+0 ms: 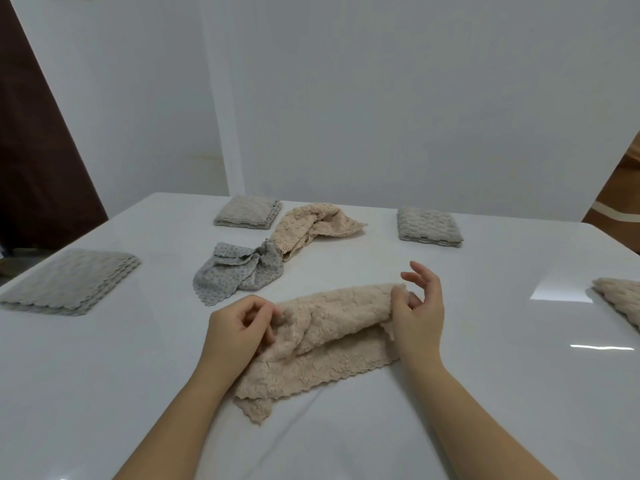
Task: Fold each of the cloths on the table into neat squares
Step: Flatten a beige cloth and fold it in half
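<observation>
Near the front edge of the white table (485, 393), a beige cloth (322, 341) is held, partly doubled over. Its left end is pinched in the curled fingers of the left hand (239, 327). Its right end is pinched and raised by the right hand (419, 313), whose other fingers are spread. Toward the middle, a crumpled grey cloth (235, 275) is touched by a second beige cloth (311, 226). A folded grey stack (69, 282) is seen at the left edge, a folded beige pile (620, 299) at the right edge, and two folded squares (247, 214) along the far edge.
</observation>
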